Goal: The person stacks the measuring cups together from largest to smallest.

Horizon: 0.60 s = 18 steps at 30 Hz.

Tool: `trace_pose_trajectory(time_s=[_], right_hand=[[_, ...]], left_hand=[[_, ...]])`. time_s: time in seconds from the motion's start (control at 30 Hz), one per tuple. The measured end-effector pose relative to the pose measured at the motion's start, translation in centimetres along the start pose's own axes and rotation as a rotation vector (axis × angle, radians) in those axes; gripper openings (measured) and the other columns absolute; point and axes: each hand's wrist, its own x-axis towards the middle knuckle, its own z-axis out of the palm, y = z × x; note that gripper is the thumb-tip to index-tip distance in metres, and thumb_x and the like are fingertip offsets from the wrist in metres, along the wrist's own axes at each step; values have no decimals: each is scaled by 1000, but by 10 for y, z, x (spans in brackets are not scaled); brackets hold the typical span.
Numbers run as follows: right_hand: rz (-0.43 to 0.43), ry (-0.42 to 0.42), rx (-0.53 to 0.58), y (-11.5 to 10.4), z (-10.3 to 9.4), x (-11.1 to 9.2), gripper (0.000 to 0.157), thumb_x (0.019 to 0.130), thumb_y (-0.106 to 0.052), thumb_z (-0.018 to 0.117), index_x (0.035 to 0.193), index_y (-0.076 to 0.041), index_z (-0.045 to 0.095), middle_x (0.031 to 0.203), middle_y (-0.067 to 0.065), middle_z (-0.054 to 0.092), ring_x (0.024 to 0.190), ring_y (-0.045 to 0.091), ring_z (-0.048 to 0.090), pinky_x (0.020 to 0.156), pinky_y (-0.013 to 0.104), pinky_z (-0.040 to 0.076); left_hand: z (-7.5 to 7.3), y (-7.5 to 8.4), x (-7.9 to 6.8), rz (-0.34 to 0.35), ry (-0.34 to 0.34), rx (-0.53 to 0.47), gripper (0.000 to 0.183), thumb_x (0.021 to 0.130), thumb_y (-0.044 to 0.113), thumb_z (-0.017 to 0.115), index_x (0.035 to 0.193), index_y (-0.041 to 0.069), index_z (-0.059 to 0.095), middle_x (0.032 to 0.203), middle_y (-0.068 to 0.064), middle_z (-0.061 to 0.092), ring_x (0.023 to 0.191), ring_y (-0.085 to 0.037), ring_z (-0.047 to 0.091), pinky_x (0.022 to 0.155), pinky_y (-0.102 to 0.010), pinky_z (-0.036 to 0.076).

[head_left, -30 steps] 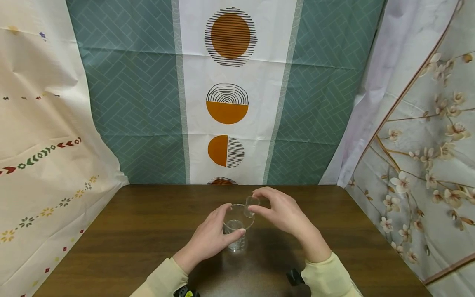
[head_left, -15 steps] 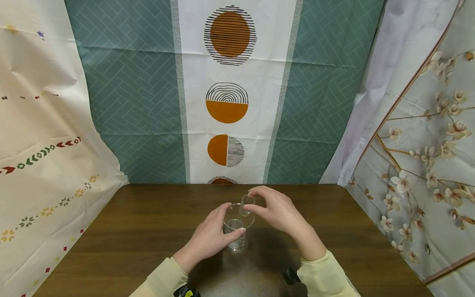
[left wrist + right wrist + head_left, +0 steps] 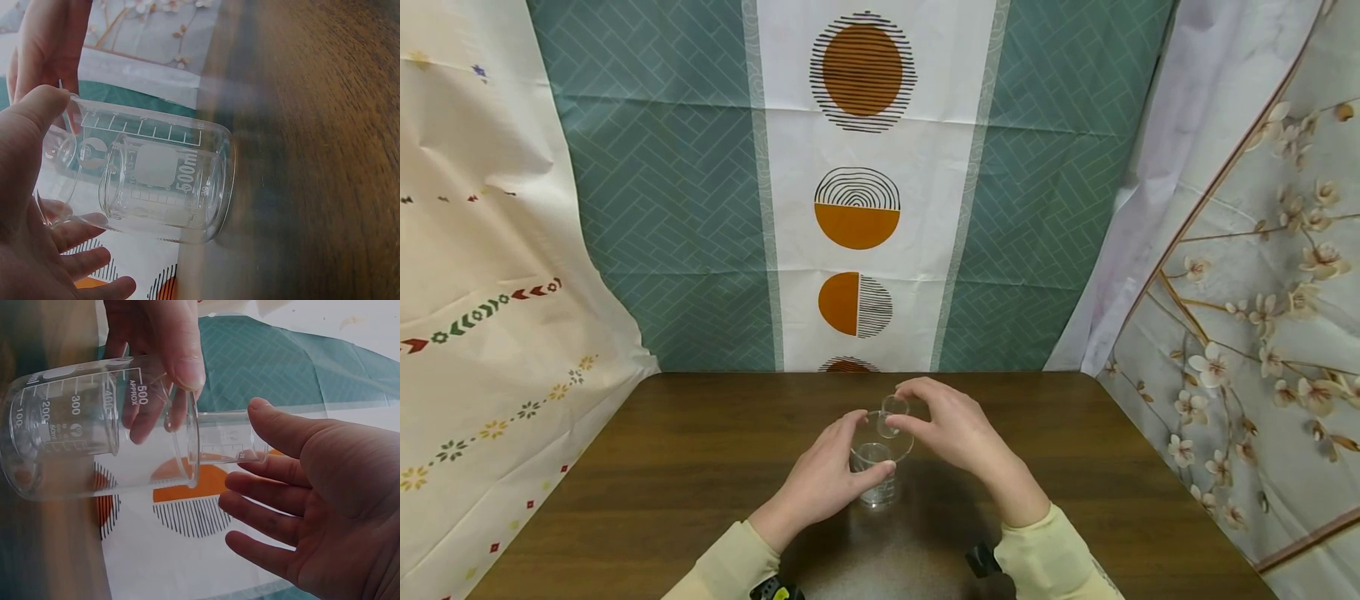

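A clear 500 ml glass beaker [image 3: 53, 409] stands upright on the table. My left hand [image 3: 820, 479] holds it near the rim, thumb on the near side and index finger on the far side. Nested in it is a mid-sized beaker [image 3: 156, 165], seen through the glass. With thumb and index finger my right hand [image 3: 958, 427] pinches a small clear beaker [image 3: 222, 439], its other fingers spread. In the right wrist view the small beaker's lower end is right at the large beaker's mouth; in the head view it overlaps the far part of that rim.
Both hands work over the middle of a dark wooden table [image 3: 715, 450]. A green and white patterned cloth [image 3: 700, 208] hangs behind its far edge. Cream cloth [image 3: 490, 333] borders the left side, and flowered cloth [image 3: 1262, 350] the right.
My right hand has moved left with the small beaker, from the large beaker's right rim to over its mouth. The left hand keeps its hold in place.
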Motion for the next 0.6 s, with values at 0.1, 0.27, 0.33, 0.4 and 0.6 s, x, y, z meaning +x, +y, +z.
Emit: trace_pose_trajectory(time_s=[0.1, 0.27, 0.33, 0.4, 0.6], right_hand=[[-5, -2, -3, 0, 3, 0, 38, 97, -38, 87, 129, -20, 77, 129, -5, 75, 124, 21, 70, 106, 51, 54], [-18, -5, -14, -1, 8, 1, 37, 98, -38, 87, 128, -19, 78, 128, -5, 75, 121, 21, 70, 105, 51, 55], [-22, -3, -13, -1, 10, 1, 36, 97, -38, 87, 127, -19, 78, 127, -5, 75, 120, 21, 71, 104, 51, 55], [-25, -1, -12, 0, 11, 2, 36, 97, -37, 87, 127, -19, 78, 126, -5, 75, 120, 21, 71, 103, 50, 56], [-27, -8, -7, 2, 16, 3, 35, 97, -36, 87, 125, -18, 78, 127, -4, 75, 119, 25, 71, 102, 51, 56]], left_hand=[[0, 0, 0, -1, 3, 1, 96, 95, 69, 77, 162, 8, 44, 157, -14, 57, 143, -35, 56, 108, -64, 52], [1, 0, -1, 1, 9, -3, 94, 95, 69, 77, 161, 10, 45, 156, -12, 58, 141, -34, 57, 106, -63, 53], [1, 0, -1, 2, 11, -7, 94, 95, 69, 78, 160, 10, 45, 156, -12, 58, 140, -33, 57, 106, -63, 53], [1, 0, 0, 1, 11, -12, 94, 94, 68, 78, 160, 10, 45, 156, -12, 58, 139, -33, 57, 106, -63, 54], [1, 0, 0, -1, 10, -17, 93, 94, 68, 78, 160, 11, 46, 155, -11, 57, 136, -31, 58, 104, -61, 55]])
